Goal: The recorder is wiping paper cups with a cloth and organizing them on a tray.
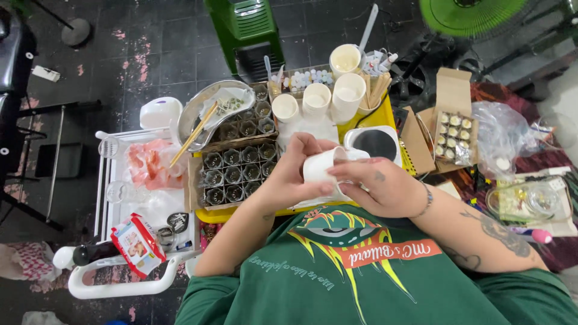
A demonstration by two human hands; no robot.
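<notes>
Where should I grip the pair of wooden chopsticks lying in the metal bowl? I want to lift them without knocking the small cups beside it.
Take the wooden chopsticks at their lower end, which sticks out over the metal bowl rim toward the pink bag. Come from the cart side, fingers pinching across both sticks: that end hangs free, away from the tray of small dark cups.

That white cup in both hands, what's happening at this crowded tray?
A person in a green shirt holds a white paper cup tilted between the left hand and right hand, over a yellow tray. Beside it lies a box of small dark pots; more white cups stand behind.
</notes>
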